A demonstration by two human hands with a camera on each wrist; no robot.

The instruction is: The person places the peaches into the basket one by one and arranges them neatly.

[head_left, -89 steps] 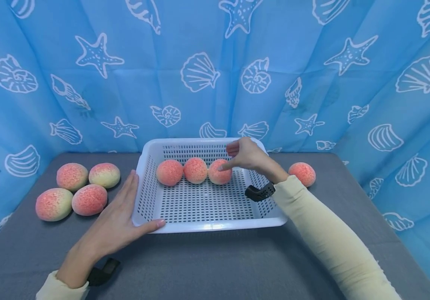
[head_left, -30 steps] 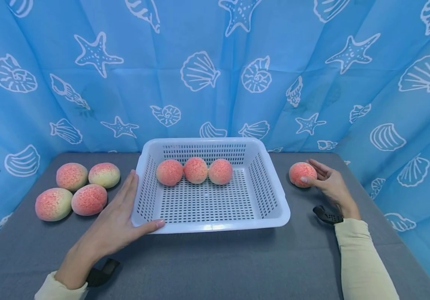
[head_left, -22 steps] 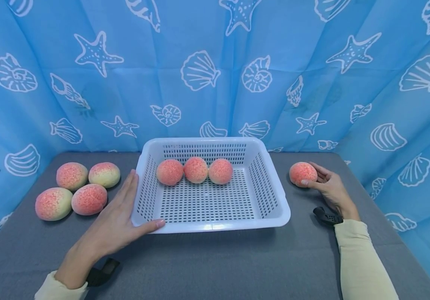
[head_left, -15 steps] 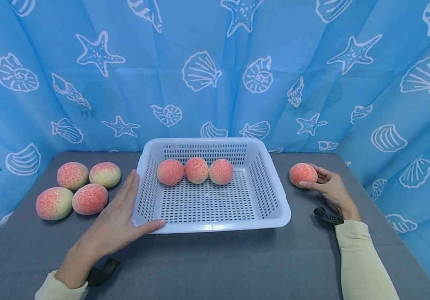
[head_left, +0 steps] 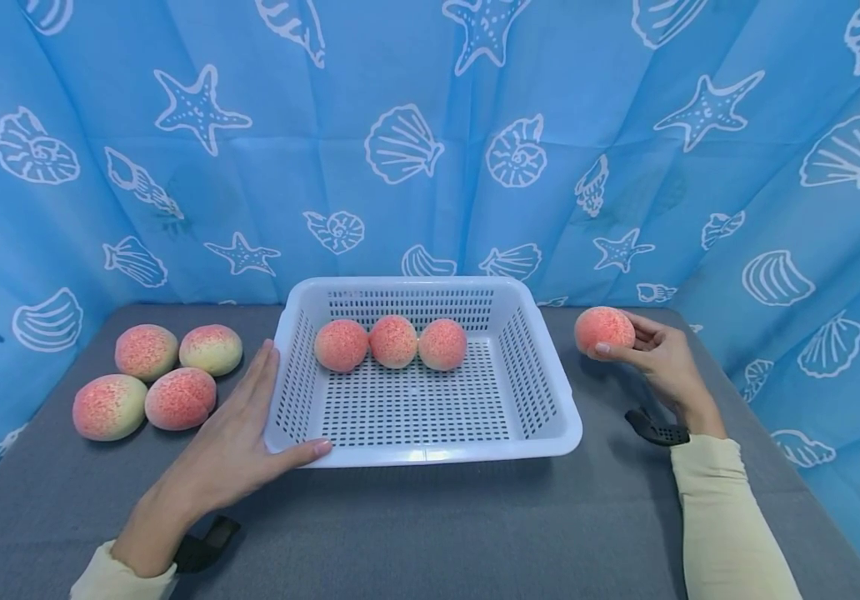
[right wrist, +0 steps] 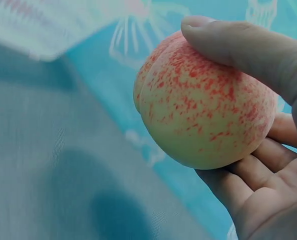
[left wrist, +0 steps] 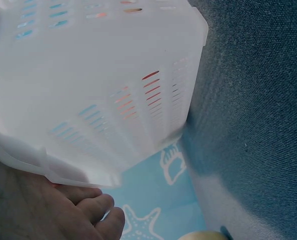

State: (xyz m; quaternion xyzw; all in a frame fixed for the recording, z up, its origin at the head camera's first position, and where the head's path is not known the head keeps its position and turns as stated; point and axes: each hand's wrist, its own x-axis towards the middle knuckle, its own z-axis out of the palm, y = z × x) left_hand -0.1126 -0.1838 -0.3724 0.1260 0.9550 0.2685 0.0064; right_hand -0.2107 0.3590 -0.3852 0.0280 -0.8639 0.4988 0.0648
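My right hand (head_left: 662,354) pinches a pink peach (head_left: 602,329) between thumb and fingers, just above the table to the right of the basket. The right wrist view shows the peach (right wrist: 203,110) with its yellow underside and the thumb across its top. A white perforated basket (head_left: 422,454) stands mid-table with three peaches in a row toward its back, the middle one (head_left: 393,341) between two others. My left hand (head_left: 227,442) rests on the basket's left side, thumb on the front rim, fingers along the outer side. In the left wrist view its fingers lie beside the basket wall (left wrist: 88,60).
Several pink and yellow peaches, one of them (head_left: 181,398) closest to my left hand, lie grouped on the grey tablecloth (head_left: 415,533) at the left. A blue curtain (head_left: 287,167) with white shells and starfish hangs behind and beside the table.
My right hand has moved from over the basket to the peach at the right, taken hold of it and lifted it slightly. The left hand has stayed on the basket.
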